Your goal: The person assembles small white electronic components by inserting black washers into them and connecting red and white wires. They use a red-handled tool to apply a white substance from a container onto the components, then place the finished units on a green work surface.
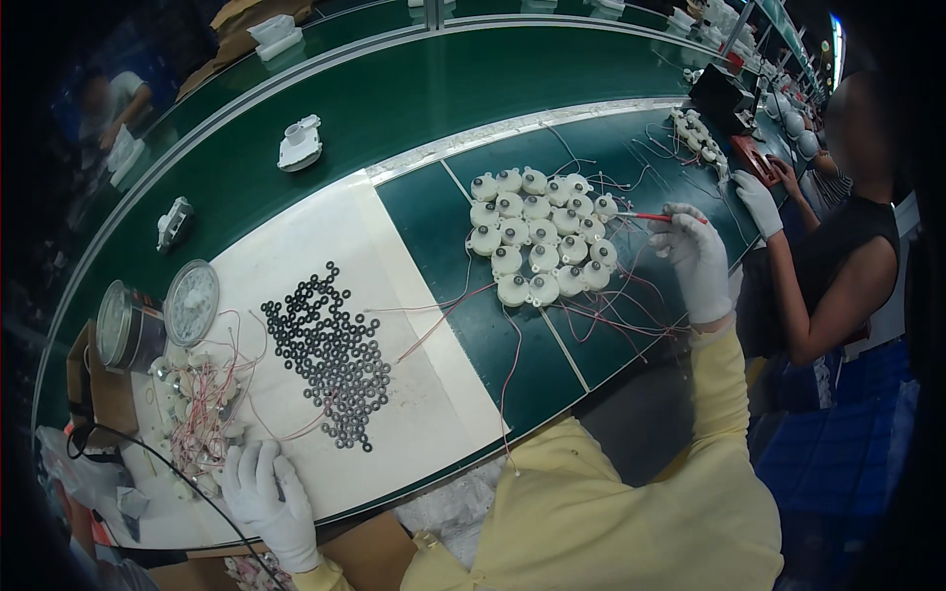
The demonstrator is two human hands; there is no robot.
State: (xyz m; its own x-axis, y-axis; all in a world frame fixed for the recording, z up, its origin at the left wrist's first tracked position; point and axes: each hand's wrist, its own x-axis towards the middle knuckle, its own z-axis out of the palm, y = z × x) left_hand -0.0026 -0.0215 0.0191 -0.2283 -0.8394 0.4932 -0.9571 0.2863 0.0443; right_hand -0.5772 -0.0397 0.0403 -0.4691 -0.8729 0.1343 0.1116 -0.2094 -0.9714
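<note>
A: Where does the red tool [645, 216] sit in the grip?

B: The right hand [693, 258], in a white glove, has its fingertips closed on the slim handle. A bit of red shows past the fingers on the right, and the thin tip sticks out to the left.

A: What does the tip point at?

B: The right side of the cream round parts [541, 232], packed close together on the green part of the bench [414, 212], between its back and front edges. I can't tell whether the tip touches the nearest of them.

A: And the hand itself?

B: Just right of the cluster, raised near the bench's front edge. Thin wires [601, 313] trail from the parts toward that edge.

A: What about the left hand?

B: The left hand [264, 492], also gloved, is at the front edge, toward the bench's front left corner. Its fingers look loosely bent; I can't tell whether they have hold of anything. Just beyond them is a heap of wired parts [202, 424].

A: Anything between the 2 hands?

B: Small black rings [325, 355], spread over the white sheet [434, 335], well apart from the tool.
</note>
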